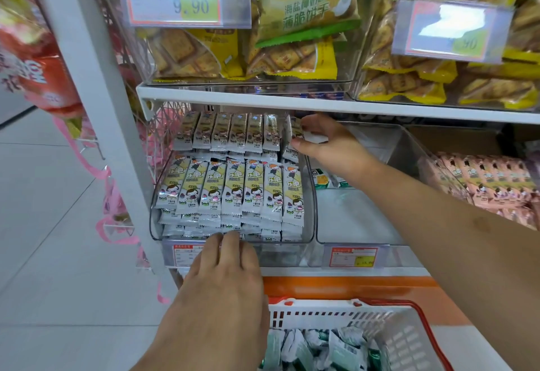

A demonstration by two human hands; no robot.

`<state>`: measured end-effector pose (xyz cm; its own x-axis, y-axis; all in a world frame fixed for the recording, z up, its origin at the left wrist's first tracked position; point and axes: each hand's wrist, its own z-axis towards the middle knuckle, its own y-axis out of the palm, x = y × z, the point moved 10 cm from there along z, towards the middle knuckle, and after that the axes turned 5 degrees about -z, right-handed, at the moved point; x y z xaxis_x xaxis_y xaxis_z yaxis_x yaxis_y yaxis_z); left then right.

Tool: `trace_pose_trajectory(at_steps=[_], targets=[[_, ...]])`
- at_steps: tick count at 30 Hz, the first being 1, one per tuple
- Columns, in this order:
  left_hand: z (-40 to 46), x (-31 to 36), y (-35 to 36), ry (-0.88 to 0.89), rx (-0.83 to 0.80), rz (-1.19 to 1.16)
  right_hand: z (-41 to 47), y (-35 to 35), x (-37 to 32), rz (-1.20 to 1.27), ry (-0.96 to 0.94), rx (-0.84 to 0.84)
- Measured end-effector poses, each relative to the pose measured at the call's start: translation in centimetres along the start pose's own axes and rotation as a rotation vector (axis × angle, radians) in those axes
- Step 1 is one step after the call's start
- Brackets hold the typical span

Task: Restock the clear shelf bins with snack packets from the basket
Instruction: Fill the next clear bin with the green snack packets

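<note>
Best seated upright at the far right of the clear plastic bin [310,195], beside the back row: slim white-and-yellow snack packet [293,130] pinched by right hand [324,144], left hand [225,277] relaxed, fingertips on bin's near lip, white-and-red basket [336,313] below.

Both forearms are bare up to the frame edge, with no sleeve showing. The left hand [225,277] and right hand [330,144] wear no gloves, rings or watch. Fingernails are short and unpainted.
</note>
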<state>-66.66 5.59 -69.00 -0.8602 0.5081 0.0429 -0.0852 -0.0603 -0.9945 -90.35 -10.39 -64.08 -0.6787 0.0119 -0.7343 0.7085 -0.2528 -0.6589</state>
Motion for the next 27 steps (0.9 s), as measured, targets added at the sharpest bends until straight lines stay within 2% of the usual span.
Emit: trace_pose_trajectory(at_steps=[6, 11, 14, 19, 21, 25, 27], targets=[[0.1, -0.4, -0.4, -0.021, -0.024, -0.022, -1.0, -0.9, 0.4, 0.025, -0.005, 0.017], [-0.3, -0.1, -1.5, -0.050, -0.068, -0.043, -3.6, -2.4, 2.2, 0.133, 0.093, 0.042], [-0.4, 1.7, -3.1, -0.014, -0.026, -0.099, -6.7, -4.1, 3.4, 0.146, 0.142, 0.050], [-0.4, 6.0, -4.7, 0.106, 0.039, -0.289, -12.7, -7.4, 6.5, 0.008, 0.199, 0.049], [-0.5, 7.4, -4.1, 0.133, -0.021, -0.332, -15.2, -8.3, 7.1, -0.053, 0.162, 0.058], [-1.1, 10.2, 0.1, 0.164, -0.250, -0.327, -20.6, -9.3, 4.9, -0.234, -0.050, 0.148], [-1.7, 10.9, 2.7, 0.161, -0.363, -0.256, -23.4, -6.8, 5.0, -0.216, -0.075, 0.046]])
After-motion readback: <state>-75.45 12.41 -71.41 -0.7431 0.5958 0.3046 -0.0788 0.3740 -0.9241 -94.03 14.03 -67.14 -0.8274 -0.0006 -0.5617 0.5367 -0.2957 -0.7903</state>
